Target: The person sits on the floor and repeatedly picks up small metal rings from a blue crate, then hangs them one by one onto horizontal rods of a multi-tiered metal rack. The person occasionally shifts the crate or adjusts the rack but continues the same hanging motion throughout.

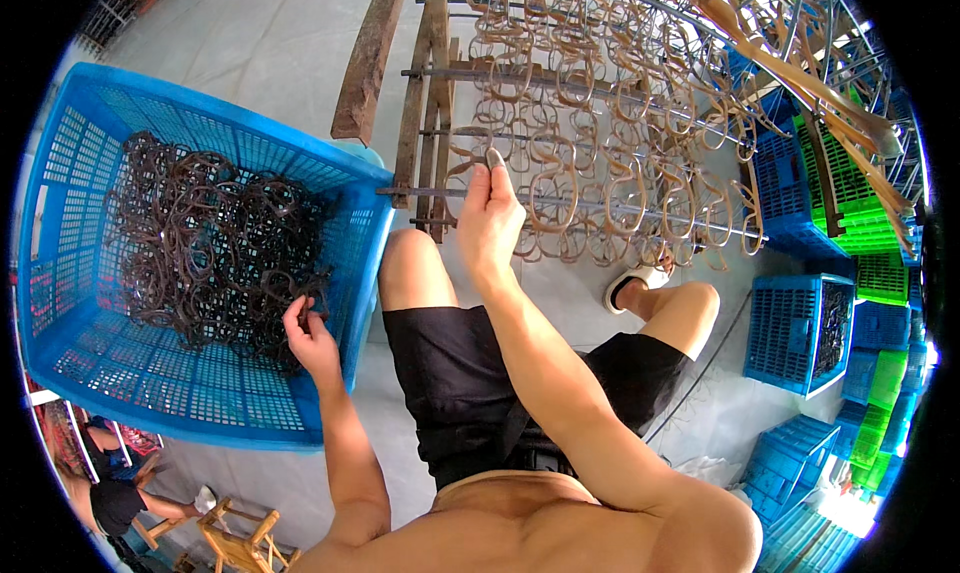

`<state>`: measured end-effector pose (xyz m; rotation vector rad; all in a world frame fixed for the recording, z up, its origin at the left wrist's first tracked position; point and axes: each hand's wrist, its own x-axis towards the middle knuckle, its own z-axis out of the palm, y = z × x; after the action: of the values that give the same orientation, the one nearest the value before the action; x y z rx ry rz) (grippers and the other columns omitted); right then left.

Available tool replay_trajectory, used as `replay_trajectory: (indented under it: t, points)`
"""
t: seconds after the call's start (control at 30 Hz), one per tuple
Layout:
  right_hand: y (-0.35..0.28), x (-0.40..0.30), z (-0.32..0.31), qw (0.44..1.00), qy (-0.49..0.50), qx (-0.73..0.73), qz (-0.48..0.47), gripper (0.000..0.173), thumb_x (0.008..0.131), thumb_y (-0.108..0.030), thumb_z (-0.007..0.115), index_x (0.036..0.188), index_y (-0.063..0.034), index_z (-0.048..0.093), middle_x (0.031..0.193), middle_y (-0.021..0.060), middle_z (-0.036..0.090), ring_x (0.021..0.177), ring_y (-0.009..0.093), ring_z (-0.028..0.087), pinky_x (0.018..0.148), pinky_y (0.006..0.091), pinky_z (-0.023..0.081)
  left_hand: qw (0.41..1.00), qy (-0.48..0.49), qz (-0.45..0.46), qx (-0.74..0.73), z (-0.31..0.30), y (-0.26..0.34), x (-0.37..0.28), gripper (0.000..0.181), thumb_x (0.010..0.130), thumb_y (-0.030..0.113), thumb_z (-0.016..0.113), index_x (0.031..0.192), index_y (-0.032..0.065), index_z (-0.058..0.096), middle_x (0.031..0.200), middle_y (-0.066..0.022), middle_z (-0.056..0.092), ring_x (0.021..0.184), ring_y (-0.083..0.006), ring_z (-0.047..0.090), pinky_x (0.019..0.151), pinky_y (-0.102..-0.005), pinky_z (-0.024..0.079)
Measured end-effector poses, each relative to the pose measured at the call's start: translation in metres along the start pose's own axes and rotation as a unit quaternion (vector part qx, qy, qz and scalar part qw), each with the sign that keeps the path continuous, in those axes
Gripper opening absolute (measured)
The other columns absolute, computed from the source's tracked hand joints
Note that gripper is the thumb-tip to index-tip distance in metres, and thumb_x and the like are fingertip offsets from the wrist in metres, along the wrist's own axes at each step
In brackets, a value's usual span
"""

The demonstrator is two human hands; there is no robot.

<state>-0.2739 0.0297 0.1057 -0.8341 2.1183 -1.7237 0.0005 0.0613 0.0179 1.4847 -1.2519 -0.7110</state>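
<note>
My left hand reaches into a large blue plastic mesh crate, at its side nearest me. Its thumb and fingers close on a dark brown loop at the edge of a tangled heap of dark brown loops. At the rack, my right hand pinches a thin brown curved loop between thumb and fingers. A dark covering or piece shows at the fingertip; which one I cannot tell. Around that hand, lighter brown loops hang in rows from metal rods.
The rods rest on a wooden frame before my knees. Rightward stand a blue crate of dark pieces and stacked green crates. A cable crosses the floor. Behind at left are a wooden stool and another person's leg.
</note>
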Motion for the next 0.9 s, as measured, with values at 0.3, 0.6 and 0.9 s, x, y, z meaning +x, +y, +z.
replay_trajectory:
  t: [0.3, 0.6, 0.9]
  points:
    - [0.003, -0.006, 0.009, 0.999, -0.004, 0.013, -0.045, 0.024, 0.095, -0.020, 0.049, 0.084, 0.0010, 0.053, 0.052, 0.0139, 0.048, 0.043, 0.018, 0.042, 0.043, 0.0334, 0.035, 0.982, -0.033, 0.056, 0.177, -0.002, -0.002, 0.001, 0.021, 0.079, -0.001, 0.060, 0.099, 0.0045, 0.061, 0.117, -0.0118, 0.050, 0.109, -0.0275, 0.050, 0.089, -0.0354, 0.044]
    - [0.002, 0.000, 0.001, 0.999, 0.012, 0.028, -0.009, 0.026, 0.095, -0.020, 0.048, 0.078, 0.0006, 0.050, 0.052, 0.0143, 0.046, 0.042, 0.020, 0.040, 0.043, 0.0356, 0.034, 0.966, -0.031, 0.061, 0.250, -0.002, -0.006, 0.001, 0.018, 0.078, -0.001, 0.060, 0.095, 0.0031, 0.059, 0.118, -0.0135, 0.049, 0.111, -0.0313, 0.048, 0.092, -0.0390, 0.042]
    - [0.019, -0.004, -0.016, 0.974, -0.099, 0.177, 0.104, 0.026, 0.096, -0.025, 0.048, 0.087, -0.0005, 0.045, 0.058, 0.0016, 0.050, 0.046, 0.009, 0.046, 0.042, 0.0243, 0.038, 0.944, 0.022, -0.007, 0.328, -0.030, -0.024, 0.004, 0.025, 0.077, 0.000, 0.057, 0.102, 0.0007, 0.054, 0.113, -0.0184, 0.051, 0.108, -0.0351, 0.047, 0.091, -0.0421, 0.041]
